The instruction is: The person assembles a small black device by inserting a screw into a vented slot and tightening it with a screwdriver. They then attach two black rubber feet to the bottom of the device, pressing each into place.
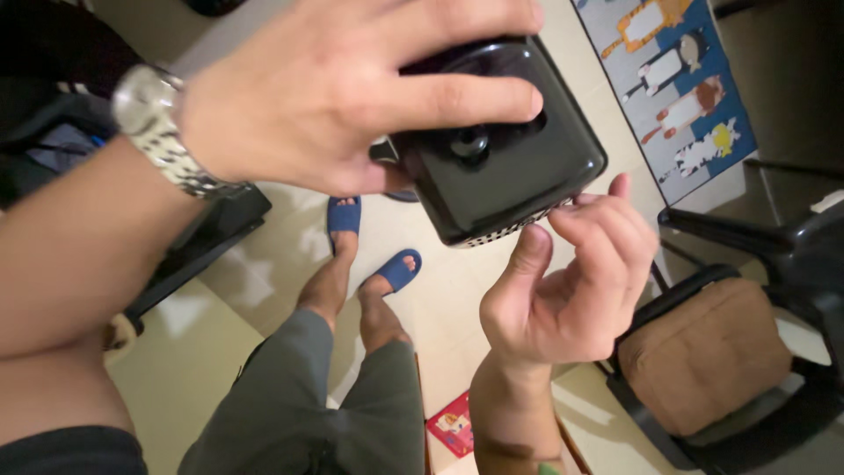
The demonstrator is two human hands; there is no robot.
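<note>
The left hand [325, 92] grips the glossy black box [497, 149] from above; the right hand [563, 290], loosely curled and empty, touches its perforated lower edge, apparently steadying it.

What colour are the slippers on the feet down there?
Blue slippers, open-toed, seen in the head view below the left hand.

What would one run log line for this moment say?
left hand: grips black box-shaped device from above | right hand: fingertips at its lower perforated edge | device: held in air over tiled floor
</note>
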